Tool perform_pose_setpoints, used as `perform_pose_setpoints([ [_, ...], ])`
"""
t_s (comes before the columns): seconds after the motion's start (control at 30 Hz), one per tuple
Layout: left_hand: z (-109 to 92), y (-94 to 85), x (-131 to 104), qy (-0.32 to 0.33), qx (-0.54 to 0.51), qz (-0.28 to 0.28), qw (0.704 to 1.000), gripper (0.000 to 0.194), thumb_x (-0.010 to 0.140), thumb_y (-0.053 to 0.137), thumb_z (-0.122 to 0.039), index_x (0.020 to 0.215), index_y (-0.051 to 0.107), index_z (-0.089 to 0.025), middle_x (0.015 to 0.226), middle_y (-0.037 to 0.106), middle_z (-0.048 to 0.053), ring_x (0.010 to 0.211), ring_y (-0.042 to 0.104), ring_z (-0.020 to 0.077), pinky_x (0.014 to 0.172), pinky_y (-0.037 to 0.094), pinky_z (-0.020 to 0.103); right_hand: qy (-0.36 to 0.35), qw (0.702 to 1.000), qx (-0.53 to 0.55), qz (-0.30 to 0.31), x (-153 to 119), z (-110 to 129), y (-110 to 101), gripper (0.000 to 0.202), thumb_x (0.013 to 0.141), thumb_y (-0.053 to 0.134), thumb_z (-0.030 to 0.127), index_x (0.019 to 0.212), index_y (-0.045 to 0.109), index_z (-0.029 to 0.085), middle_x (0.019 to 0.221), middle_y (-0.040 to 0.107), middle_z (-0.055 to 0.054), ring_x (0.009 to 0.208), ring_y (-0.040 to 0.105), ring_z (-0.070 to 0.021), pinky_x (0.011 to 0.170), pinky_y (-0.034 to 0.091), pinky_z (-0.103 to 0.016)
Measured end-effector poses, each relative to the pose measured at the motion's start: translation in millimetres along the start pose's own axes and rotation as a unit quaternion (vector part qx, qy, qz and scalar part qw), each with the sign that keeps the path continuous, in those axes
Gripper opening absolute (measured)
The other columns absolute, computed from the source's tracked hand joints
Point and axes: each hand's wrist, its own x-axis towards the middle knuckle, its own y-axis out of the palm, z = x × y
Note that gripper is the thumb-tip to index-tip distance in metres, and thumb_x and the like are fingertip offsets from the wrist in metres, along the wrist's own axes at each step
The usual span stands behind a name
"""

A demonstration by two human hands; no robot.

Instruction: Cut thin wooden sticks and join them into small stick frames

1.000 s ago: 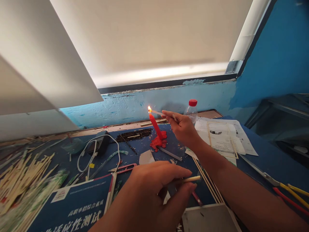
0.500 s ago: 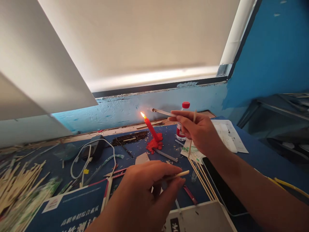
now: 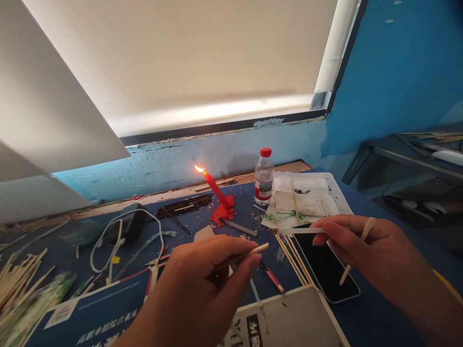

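Observation:
My left hand (image 3: 202, 284) is closed in a pinch on a thin wooden stick (image 3: 261, 248), its pale tip poking out past the fingertips. My right hand (image 3: 361, 250) grips a translucent glue stick (image 3: 302, 231) with a darkened tip, above the black phone (image 3: 325, 262). A second wooden stick (image 3: 347, 272) is tucked between the fingers of that hand and slants downward. Ahead, a lit red candle (image 3: 216, 189) leans left in a lump of melted red wax (image 3: 222, 212). Another glue stick (image 3: 238, 227) lies at the foot of the wax.
A red-capped bottle (image 3: 264, 178) stands right of the candle, beside papers (image 3: 307, 200). Several wooden sticks (image 3: 294, 260) lie left of the phone. Bundled sticks (image 3: 21, 279), a white cable (image 3: 94, 241) and a blue book (image 3: 90, 313) occupy the left. A grey booklet (image 3: 289, 318) is nearest me.
My right hand has moved away from the candle flame, right and down, taking the glue stick and wooden stick along. My left hand keeps its pinch. The view has shifted slightly right.

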Motion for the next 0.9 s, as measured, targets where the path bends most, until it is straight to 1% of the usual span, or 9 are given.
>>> perform_pose_setpoints([
  [0.1,0,0.3,-1,-0.002,0.005,-0.001,1.0,0.016,0.09,0.068,-0.032,0.096,0.082,-0.027,0.064,0.073,-0.002,0.05,0.059,0.0117,0.043,0.045,0.02,-0.001,0.999,-0.038,0.021,-7,10,0,0.037,0.089,0.069,0.06,0.085,0.084,0.027,0.067,0.075,-0.003,0.05,0.053,-0.0135,0.045,0.04,-0.023],
  [0.17,0,0.5,-1,-0.003,0.012,0.002,1.0,0.016,0.09,0.067,-0.033,0.095,0.082,-0.027,0.063,0.072,-0.002,0.05,0.058,0.012,0.043,0.043,0.02,-0.014,0.999,-0.051,0.012,-10,13,1,0.038,0.089,0.068,0.062,0.082,0.083,0.028,0.065,0.075,-0.003,0.05,0.055,-0.0143,0.045,0.041,-0.023],
  [0.27,-1,1.1,-1,-0.002,0.02,0.005,1.0,0.016,0.092,0.066,-0.033,0.095,0.081,-0.027,0.061,0.07,-0.003,0.05,0.058,0.0122,0.044,0.044,0.021,-0.029,0.998,-0.06,0.012,-11,13,0,0.034,0.09,0.067,0.061,0.085,0.084,0.031,0.07,0.078,-0.002,0.054,0.061,-0.0163,0.048,0.045,-0.023],
  [0.33,-2,1.6,0,0.0,0.02,0.004,1.0,0.016,0.092,0.066,-0.032,0.096,0.081,-0.028,0.064,0.072,-0.002,0.052,0.06,0.0127,0.047,0.047,0.021,-0.042,0.997,-0.06,0.019,-13,11,0,0.031,0.09,0.068,0.059,0.087,0.084,0.032,0.073,0.08,-0.002,0.057,0.064,-0.0168,0.05,0.048,-0.023],
  [0.43,-2,1.5,0,0.004,0.015,0.002,1.0,0.016,0.092,0.066,-0.032,0.095,0.081,-0.027,0.068,0.073,-0.002,0.055,0.063,0.0133,0.049,0.049,0.022,-0.049,0.997,-0.064,0.019,-14,10,0,0.031,0.091,0.067,0.058,0.085,0.083,0.032,0.071,0.079,-0.001,0.056,0.063,-0.0162,0.051,0.049,-0.023],
  [0.57,-2,-0.5,-1,0.009,0.017,0.009,1.0,0.016,0.092,0.066,-0.032,0.095,0.081,-0.026,0.065,0.072,-0.002,0.053,0.061,0.0128,0.045,0.046,0.021,-0.046,0.996,-0.077,0.021,-16,11,0,0.034,0.092,0.065,0.059,0.082,0.081,0.031,0.072,0.078,-0.001,0.055,0.061,-0.0162,0.05,0.046,-0.025],
  [0.67,-2,-0.6,-2,0.011,0.022,0.006,1.0,0.017,0.092,0.066,-0.032,0.096,0.081,-0.026,0.062,0.071,-0.002,0.05,0.059,0.0123,0.043,0.045,0.02,-0.04,0.995,-0.079,0.034,-16,10,0,0.035,0.093,0.063,0.059,0.086,0.082,0.03,0.074,0.079,-0.002,0.054,0.061,-0.0163,0.049,0.044,-0.025],
  [0.77,-1,0.7,-1,0.012,0.024,0.001,1.0,0.017,0.091,0.066,-0.032,0.095,0.081,-0.026,0.061,0.071,-0.003,0.048,0.058,0.0115,0.043,0.044,0.02,-0.03,0.996,-0.077,0.032,-17,9,-1,0.036,0.093,0.063,0.059,0.089,0.082,0.029,0.075,0.079,-0.003,0.054,0.061,-0.0177,0.044,0.04,-0.026],
  [0.9,-2,1.7,-1,0.013,0.023,0.002,1.0,0.016,0.092,0.066,-0.032,0.094,0.081,-0.027,0.064,0.072,-0.002,0.051,0.061,0.012,0.045,0.046,0.02,-0.038,0.996,-0.069,0.031,-17,10,-2,0.036,0.092,0.065,0.06,0.087,0.082,0.029,0.074,0.079,-0.003,0.055,0.062,-0.0177,0.048,0.045,-0.026],
])
